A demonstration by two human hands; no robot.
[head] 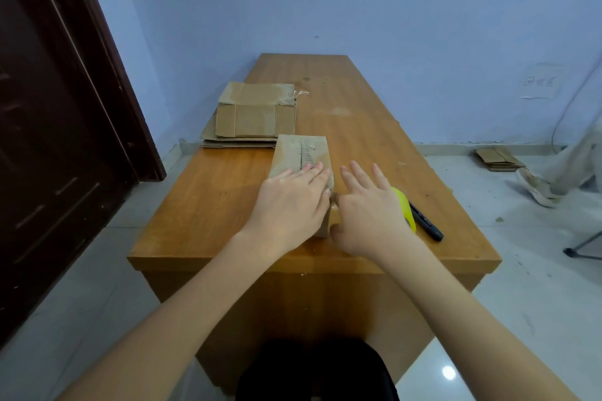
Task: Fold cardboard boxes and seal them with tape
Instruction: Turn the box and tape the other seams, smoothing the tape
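Near the front edge of the wooden table (208, 205), a small cardboard box (299, 153) is sitting with its taped top facing up, running away from the person toward the far end. The left hand (290, 205) is lying flat on the near part of that top, fingers straight and close together, pressing down on it. The right hand (365, 208) is hovering just right of the box with its fingers spread out and pointing far; the thumb is tucking in by the box's near right corner, though I can't really tell if it's touching or pinching anything there.

Just behind the right hand, a yellow tape roll (405, 208) is peeking out, and a black marker (426, 221) is lying right beside it on the table, angled toward the near right corner. Farther back on the left side, a stack of flat cardboard (254, 114) is sitting at the table's left edge, well apart from the hands.

Off to the far right, more flattened cardboard (498, 158) is lying on the floor by the wall, and someone's shoe (537, 187) is showing near it. A dark door (49, 107) is filling the left side.
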